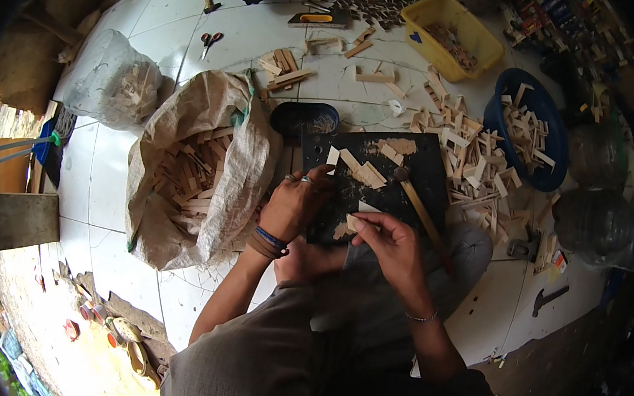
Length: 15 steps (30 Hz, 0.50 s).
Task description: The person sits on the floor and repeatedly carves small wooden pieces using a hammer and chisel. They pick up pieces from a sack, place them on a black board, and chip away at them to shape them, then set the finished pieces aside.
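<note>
A black board (420, 170) lies across my lap with several small pale wood pieces (366, 171) on it. My left hand (295, 199) rests on the board's left edge, fingers curled onto its surface. My right hand (390, 240) pinches one small wood piece (353, 222) at the board's near edge. A hammer (418, 209) with a wooden handle lies on the board to the right of my right hand, its head near the board's middle.
An open woven sack (247, 160) of wood offcuts stands at my left. A clear bag (109, 83) sits beyond it. A blue basin (553, 118), a yellow tub (437, 13), scattered wood strips (468, 156), scissors (210, 40) and a black hammer (550, 297) lie on the white tiled floor.
</note>
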Available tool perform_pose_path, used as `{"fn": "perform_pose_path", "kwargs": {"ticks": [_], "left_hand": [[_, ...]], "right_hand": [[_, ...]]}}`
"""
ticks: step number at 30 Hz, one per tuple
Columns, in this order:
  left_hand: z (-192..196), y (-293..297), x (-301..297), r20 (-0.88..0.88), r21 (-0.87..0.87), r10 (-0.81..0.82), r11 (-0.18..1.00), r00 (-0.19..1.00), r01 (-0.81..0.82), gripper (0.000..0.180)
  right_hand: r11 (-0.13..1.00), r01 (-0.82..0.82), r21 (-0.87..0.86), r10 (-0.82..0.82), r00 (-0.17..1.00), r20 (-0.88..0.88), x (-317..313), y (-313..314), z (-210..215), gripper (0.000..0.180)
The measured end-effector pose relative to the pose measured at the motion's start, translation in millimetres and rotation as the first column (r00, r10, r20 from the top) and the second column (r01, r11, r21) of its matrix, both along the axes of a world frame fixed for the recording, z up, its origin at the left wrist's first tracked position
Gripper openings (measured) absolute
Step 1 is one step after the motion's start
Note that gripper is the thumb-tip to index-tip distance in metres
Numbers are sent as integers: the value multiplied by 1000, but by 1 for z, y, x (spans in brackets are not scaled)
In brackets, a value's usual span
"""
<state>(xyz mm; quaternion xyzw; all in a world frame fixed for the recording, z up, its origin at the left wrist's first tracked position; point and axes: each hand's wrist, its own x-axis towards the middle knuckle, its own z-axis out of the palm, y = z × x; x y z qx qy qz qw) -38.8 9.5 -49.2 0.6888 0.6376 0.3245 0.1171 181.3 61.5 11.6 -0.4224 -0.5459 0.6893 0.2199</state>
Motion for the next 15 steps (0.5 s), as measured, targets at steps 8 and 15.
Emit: {"fn": "perform_pose_path", "kwargs": {"ticks": [8, 15], "left_hand": [[10, 6, 6, -148, -14, -14, 1000, 989, 12, 48], [13, 19, 19, -415, -55, -58, 998, 908, 38, 59]], "right_hand": [[1000, -2, 2, 2, 1000, -29, 0, -1, -2, 23], [1000, 1, 6, -1, 1000, -14, 0, -1, -5, 23]]}}
